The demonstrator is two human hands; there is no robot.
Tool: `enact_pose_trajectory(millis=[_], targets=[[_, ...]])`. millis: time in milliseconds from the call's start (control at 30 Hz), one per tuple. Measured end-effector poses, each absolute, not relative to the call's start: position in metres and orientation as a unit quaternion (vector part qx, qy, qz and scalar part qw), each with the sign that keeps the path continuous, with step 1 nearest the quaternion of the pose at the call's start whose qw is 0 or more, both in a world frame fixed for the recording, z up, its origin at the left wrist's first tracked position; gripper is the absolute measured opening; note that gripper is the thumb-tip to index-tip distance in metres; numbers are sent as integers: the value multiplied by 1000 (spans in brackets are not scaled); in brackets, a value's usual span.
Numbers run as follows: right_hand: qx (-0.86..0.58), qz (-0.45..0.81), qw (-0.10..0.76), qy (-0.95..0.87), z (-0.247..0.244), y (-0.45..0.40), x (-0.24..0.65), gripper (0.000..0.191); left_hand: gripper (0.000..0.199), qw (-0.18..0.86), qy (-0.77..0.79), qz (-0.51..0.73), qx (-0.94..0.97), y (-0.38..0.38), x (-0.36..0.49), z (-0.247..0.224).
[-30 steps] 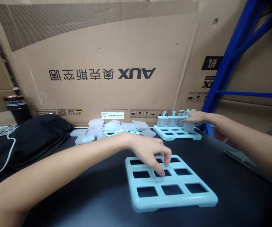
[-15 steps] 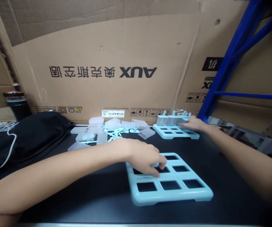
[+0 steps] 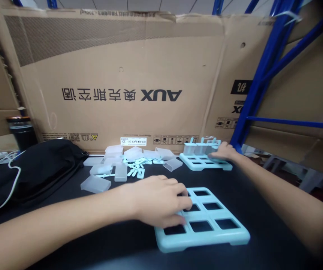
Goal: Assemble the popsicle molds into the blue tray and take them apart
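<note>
A light blue frame (image 3: 203,237) with square openings lies flat on the black table, near the front. Over its left part rests my left hand (image 3: 161,202), fingers curled down at the openings; whether it grips anything is hidden. Farther back on the right stands a second blue frame (image 3: 191,164), holding a row of translucent containers (image 3: 199,149) with blue sticks poking up. My right hand (image 3: 223,152) is at the right end of that row, its fingers closed around something I cannot make out.
Loose translucent containers (image 3: 95,183) and small blue pieces (image 3: 136,165) are scattered at the back middle. A black bag (image 3: 49,161) and a dark bottle (image 3: 22,131) stand at the left. Cardboard (image 3: 122,120) walls the back; a blue metal post (image 3: 251,101) rises at the right.
The view has tilted upward. My left hand has shifted left and toward the near left openings of the front frame. My right hand remains at the rear row.
</note>
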State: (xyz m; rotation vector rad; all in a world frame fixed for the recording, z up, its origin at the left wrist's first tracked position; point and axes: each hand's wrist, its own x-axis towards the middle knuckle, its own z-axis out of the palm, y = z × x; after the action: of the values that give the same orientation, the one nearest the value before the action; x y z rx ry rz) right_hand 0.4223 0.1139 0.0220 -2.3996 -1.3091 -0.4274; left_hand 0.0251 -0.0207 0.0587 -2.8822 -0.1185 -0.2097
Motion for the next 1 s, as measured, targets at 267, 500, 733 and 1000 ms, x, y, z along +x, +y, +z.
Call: enact_pose_trajectory(millis=[267, 500, 733, 1000], targets=[[-680, -224, 217, -664, 46, 83, 332, 40, 31, 12, -96, -149, -984, -36, -19, 15], [-537, -75, -69, -838, 34, 87, 244, 55, 32, -45, -111, -165, -979, -32, -23, 6], [-490, -113, -33, -864, 20, 79, 240, 69, 28, -65, -132, -192, -970, -29, -24, 4], [-490, -82, -29, -867, 24, 82, 245, 54, 27, -94, -111, -216, -965, -30, -23, 3]])
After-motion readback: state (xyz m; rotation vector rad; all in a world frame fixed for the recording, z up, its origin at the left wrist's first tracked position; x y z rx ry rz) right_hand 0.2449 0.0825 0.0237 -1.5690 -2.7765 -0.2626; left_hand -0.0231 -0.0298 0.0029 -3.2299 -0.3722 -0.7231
